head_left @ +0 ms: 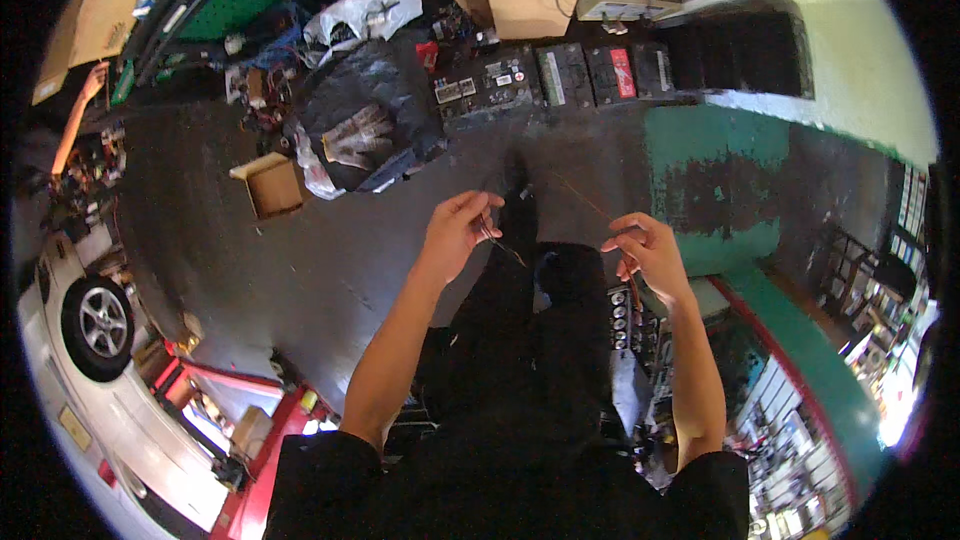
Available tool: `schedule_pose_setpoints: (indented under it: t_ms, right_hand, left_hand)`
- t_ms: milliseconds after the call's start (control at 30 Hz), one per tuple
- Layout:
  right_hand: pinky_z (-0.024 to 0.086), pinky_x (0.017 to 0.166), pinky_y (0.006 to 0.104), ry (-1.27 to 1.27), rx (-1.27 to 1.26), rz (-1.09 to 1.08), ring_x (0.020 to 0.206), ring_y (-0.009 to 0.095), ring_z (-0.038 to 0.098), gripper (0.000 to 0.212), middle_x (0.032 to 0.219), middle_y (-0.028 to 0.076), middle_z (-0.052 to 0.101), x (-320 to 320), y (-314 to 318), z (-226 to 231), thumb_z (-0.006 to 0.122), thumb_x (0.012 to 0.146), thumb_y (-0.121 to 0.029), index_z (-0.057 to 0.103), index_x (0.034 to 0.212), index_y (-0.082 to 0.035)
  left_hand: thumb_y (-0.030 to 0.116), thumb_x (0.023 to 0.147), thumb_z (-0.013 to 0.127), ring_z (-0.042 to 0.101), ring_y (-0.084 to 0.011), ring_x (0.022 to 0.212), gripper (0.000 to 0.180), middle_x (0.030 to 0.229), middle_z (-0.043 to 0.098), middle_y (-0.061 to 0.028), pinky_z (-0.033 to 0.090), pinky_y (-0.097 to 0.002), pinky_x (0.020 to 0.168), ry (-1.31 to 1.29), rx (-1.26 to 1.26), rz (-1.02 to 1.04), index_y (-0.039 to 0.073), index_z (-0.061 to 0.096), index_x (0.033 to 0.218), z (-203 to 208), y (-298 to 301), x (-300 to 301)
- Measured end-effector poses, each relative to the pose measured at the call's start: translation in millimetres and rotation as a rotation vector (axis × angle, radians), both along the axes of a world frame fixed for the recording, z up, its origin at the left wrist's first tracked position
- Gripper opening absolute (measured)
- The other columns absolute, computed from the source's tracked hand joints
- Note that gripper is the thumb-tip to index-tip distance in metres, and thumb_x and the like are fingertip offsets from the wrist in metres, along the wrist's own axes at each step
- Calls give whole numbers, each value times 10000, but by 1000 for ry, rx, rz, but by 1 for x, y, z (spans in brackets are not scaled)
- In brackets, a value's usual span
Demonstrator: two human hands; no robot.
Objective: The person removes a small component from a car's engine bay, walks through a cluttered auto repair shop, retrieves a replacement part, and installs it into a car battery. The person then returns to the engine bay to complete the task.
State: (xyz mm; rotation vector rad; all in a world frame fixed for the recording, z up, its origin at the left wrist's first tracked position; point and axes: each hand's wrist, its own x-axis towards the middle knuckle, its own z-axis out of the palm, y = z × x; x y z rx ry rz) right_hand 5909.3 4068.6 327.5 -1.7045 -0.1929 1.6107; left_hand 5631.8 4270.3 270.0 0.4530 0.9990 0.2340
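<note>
Both my hands are raised in front of my dark trousers, some distance apart. My left hand (462,232) pinches a thin dark strand (508,249) that looks like wire; its coppery end points down and to the right. In my right hand (645,250), the fingers are curled round a fine copper-coloured wire (585,196), which runs out up and to the left. A short reddish length shows below that palm. Whether the two strands are one piece cannot be made out.
Car batteries (490,88) line the far wall beside an open cardboard box (535,0). Gloves (360,137) lie on a black plastic bag (400,80). A small box (273,186) sits on the floor. Another person's arm (75,125) reaches in at far left, above a white car (75,340).
</note>
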Motion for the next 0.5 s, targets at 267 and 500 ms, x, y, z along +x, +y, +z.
schedule_pose_setpoints:
  t_ms: [267, 500]
  right_hand:
    - [560, 552, 290, -132, -55, 426, 620, 117, 677, 207, 875, 72, 739, 42, 74, -160, 685, 973, -45, 674, 1178, -71]
    - [586, 645, 326, -373, 120, 586, 709, 186, 736, 179, 885, 100, 750, 125, 126, -325, 745, 909, -105, 719, 1070, -31]
  left_hand:
    - [232, 1050, 657, 533, -158, 684, 225, 776, 538, -22, 547, -407, 779, 160, -316, 508, 15, 684, 999, -53, 27, 42]
    - [217, 1051, 649, 570, -164, 709, 217, 824, 583, -42, 567, -410, 814, 125, -227, 532, 16, 681, 976, -79, 5, 93]
